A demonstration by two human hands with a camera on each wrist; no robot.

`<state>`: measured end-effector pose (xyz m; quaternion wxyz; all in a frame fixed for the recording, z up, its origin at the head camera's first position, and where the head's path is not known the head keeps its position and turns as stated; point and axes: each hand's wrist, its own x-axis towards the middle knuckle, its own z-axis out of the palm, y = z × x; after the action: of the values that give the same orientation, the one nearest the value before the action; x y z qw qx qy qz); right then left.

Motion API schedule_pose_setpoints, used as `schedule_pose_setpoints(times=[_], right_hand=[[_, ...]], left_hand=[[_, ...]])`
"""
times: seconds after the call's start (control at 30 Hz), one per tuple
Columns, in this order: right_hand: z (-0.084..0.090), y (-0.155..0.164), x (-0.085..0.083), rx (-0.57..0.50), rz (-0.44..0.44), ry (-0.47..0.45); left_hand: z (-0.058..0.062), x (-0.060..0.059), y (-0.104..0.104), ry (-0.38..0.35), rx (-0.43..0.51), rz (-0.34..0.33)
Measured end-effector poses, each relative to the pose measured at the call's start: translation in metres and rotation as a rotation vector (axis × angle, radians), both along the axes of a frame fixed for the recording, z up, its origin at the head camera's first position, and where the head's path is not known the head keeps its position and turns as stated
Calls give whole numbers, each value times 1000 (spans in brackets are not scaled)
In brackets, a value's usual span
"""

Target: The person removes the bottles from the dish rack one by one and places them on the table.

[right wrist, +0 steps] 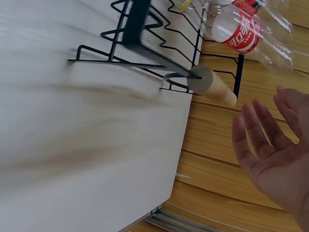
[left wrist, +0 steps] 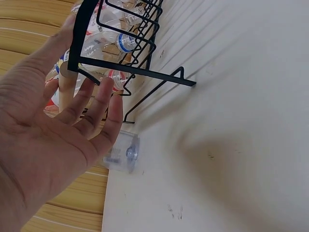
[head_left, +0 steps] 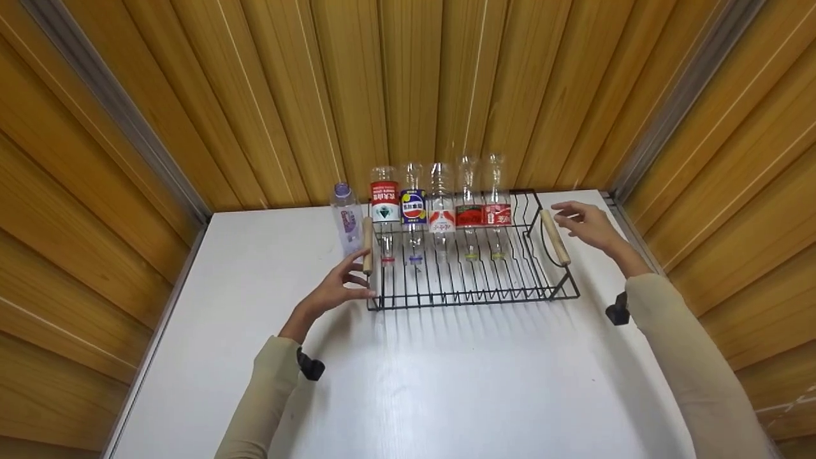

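Both hands reach for the wire rack's wooden handles.
Head view: left hand (head_left: 338, 288) loose by the left handle (head_left: 367, 245), right hand (head_left: 590, 224) loose near the right handle (head_left: 555, 237); rack (head_left: 475, 290) at the tabletop's back edge. Wrist views: fingers (left wrist: 99, 104) maybe touching; next, I think, grip both.

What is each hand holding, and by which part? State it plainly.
Nothing is held. The left hand is open beside the rack's left wooden handle, fingers straight; the right hand is open, clear of the right wooden handle.
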<state>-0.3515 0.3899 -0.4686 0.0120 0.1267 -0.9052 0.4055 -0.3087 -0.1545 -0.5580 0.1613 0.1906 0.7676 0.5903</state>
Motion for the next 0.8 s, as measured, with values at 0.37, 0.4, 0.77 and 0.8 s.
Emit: schedule_pose_setpoints(times=[0.37, 0.4, 0.77, 0.8], right_hand=[[-2, -47, -23, -27, 61, -191], [-3, -50, -24, -35, 76, -229], [-19, -73, -48, -31, 116, -476], [-20, -75, -50, -50, 110, -489]], left_hand=[[-7, 6, 1, -39, 15, 53], [-7, 6, 2, -41, 14, 58], [-8, 6, 2, -71, 6, 82], [-8, 5, 2, -71, 9, 83]])
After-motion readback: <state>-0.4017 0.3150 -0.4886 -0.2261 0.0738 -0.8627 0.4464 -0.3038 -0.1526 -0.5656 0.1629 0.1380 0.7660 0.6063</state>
